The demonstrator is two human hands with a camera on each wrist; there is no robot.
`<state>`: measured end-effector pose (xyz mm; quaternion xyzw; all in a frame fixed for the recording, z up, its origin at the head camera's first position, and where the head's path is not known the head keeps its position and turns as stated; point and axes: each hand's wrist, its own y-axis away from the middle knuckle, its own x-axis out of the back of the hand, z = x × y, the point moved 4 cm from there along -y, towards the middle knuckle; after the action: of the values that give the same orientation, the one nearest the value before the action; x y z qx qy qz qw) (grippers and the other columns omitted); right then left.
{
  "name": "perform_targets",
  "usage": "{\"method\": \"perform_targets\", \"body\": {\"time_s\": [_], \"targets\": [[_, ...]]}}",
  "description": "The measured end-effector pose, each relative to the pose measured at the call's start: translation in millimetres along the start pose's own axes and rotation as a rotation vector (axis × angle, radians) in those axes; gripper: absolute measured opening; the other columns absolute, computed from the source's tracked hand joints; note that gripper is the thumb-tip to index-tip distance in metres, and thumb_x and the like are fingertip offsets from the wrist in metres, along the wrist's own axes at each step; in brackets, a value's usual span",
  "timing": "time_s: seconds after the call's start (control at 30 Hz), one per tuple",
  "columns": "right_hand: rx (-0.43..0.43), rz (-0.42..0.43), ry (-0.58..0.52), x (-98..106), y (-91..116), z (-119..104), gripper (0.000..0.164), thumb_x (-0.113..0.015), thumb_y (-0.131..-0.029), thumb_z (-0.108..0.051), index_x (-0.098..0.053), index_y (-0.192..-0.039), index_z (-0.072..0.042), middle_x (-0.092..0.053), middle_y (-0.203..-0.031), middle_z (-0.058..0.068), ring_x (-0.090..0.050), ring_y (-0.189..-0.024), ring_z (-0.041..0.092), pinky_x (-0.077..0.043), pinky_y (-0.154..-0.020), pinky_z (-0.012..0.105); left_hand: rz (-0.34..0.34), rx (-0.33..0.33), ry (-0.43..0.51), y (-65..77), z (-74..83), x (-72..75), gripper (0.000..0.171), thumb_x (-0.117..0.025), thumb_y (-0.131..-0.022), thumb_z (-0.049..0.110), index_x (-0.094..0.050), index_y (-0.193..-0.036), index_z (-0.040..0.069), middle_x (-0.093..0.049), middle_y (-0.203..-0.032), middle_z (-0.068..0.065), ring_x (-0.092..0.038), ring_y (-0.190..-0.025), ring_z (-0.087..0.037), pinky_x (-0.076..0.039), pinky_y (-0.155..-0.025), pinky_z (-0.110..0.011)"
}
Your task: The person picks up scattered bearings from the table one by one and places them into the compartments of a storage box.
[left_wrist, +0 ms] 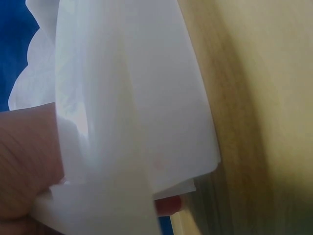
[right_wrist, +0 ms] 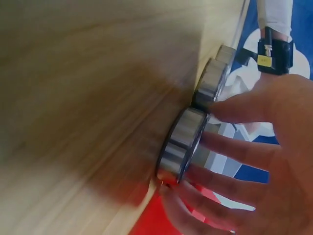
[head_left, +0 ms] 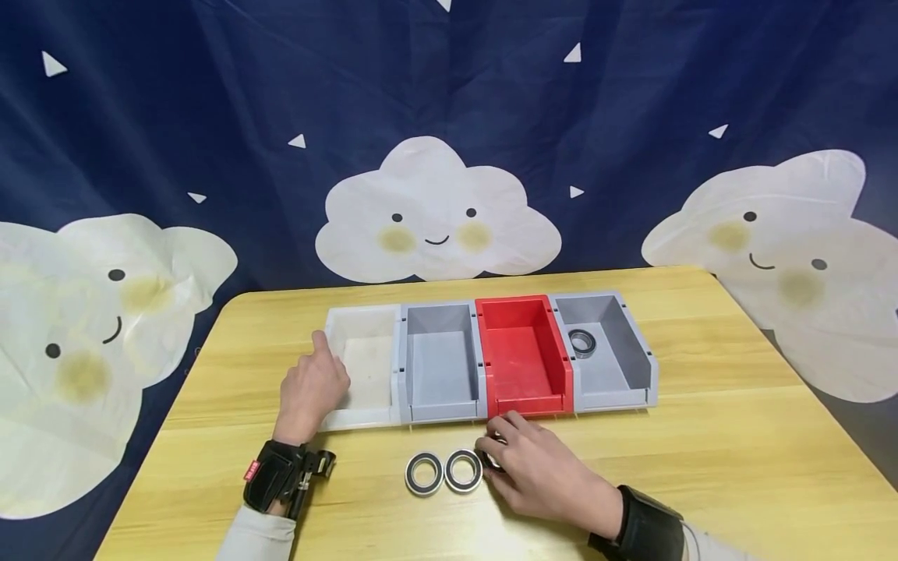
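In the head view, my left hand (head_left: 313, 387) grips the left wall of the white bin (head_left: 370, 362); the left wrist view has fingers on both sides of that wall (left_wrist: 102, 122). My right hand (head_left: 536, 471) is low over the table in front of the red bin (head_left: 521, 358). Its thumb and fingers curl round the edge of a ball bearing (right_wrist: 182, 139), mostly hidden by the hand in the head view. Directly left of it, two more bearings lie flat side by side, a nearer one (head_left: 463, 488) and a farther one (head_left: 424, 490).
Four bins stand joined in a row: white, grey (head_left: 440, 366), red and another grey bin (head_left: 609, 374) at the right end. One bearing (head_left: 592, 344) lies inside that right-hand bin. Behind the wooden table (head_left: 722, 421) hangs a dark blue cloth (head_left: 610, 117) with clouds.
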<state>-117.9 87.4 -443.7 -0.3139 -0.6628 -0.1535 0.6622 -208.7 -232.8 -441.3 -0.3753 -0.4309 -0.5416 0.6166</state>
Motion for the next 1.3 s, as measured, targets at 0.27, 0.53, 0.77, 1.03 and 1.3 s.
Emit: {"method": "perform_targets", "body": {"time_s": [0.27, 0.53, 0.77, 1.03, 1.3], "targets": [[0.012, -0.090, -0.052, 1, 0, -1, 0.030, -0.077, -0.087, -0.023, -0.070, -0.114, -0.012, -0.063, -0.107, 0.005, -0.055, -0.097, 0.018, -0.056, -0.080, 0.030, -0.009, 0.004, -0.002, 1.0, 0.6, 0.4, 0.040, -0.040, -0.102, 0.019, -0.032, -0.131, -0.009, -0.054, -0.064, -0.017, -0.052, -0.050, -0.029, -0.037, -0.043, -0.036], [0.004, -0.201, -0.049, 4, 4, -5, 0.032, -0.075, -0.091, -0.025, -0.069, -0.120, -0.013, -0.062, -0.111, 0.006, -0.055, -0.101, 0.018, -0.057, -0.081, 0.028, -0.022, 0.002, 0.003, 3.6, -0.8, -1.8, 0.041, -0.039, -0.103, 0.018, -0.031, -0.132, -0.009, -0.053, -0.063, -0.015, -0.051, -0.049, -0.028, -0.036, -0.043, -0.036], [0.014, -0.188, -0.060, 23, 4, -5, 0.039, -0.074, -0.092, -0.025, -0.068, -0.128, -0.011, -0.062, -0.114, 0.007, -0.055, -0.103, 0.019, -0.057, -0.084, 0.030, -0.005, -0.006, -0.001, 2.9, -0.2, -0.8, 0.039, -0.039, -0.102, 0.017, -0.032, -0.130, -0.009, -0.053, -0.061, -0.015, -0.051, -0.048, -0.028, -0.035, -0.042, -0.035], [0.056, -0.048, 0.017, 63, -5, 6, 0.046, -0.078, -0.088, -0.017, -0.066, -0.131, -0.007, -0.063, -0.116, 0.007, -0.059, -0.105, 0.021, -0.058, -0.085, 0.032, -0.018, 0.011, 0.007, 2.1, -0.1, 0.0, 0.039, -0.039, -0.102, 0.018, -0.032, -0.131, -0.008, -0.054, -0.064, -0.016, -0.052, -0.050, -0.029, -0.037, -0.044, -0.036], [0.070, 0.064, 0.106, 102, -27, 29, 0.042, -0.078, -0.088, -0.012, -0.067, -0.127, -0.002, -0.064, -0.112, 0.014, -0.059, -0.096, 0.026, -0.056, -0.081, 0.035, -0.030, 0.017, 0.011, 1.4, -0.4, 0.7, 0.040, -0.040, -0.102, 0.018, -0.031, -0.131, -0.008, -0.056, -0.067, -0.019, -0.055, -0.053, -0.030, -0.039, -0.045, -0.038]]}}
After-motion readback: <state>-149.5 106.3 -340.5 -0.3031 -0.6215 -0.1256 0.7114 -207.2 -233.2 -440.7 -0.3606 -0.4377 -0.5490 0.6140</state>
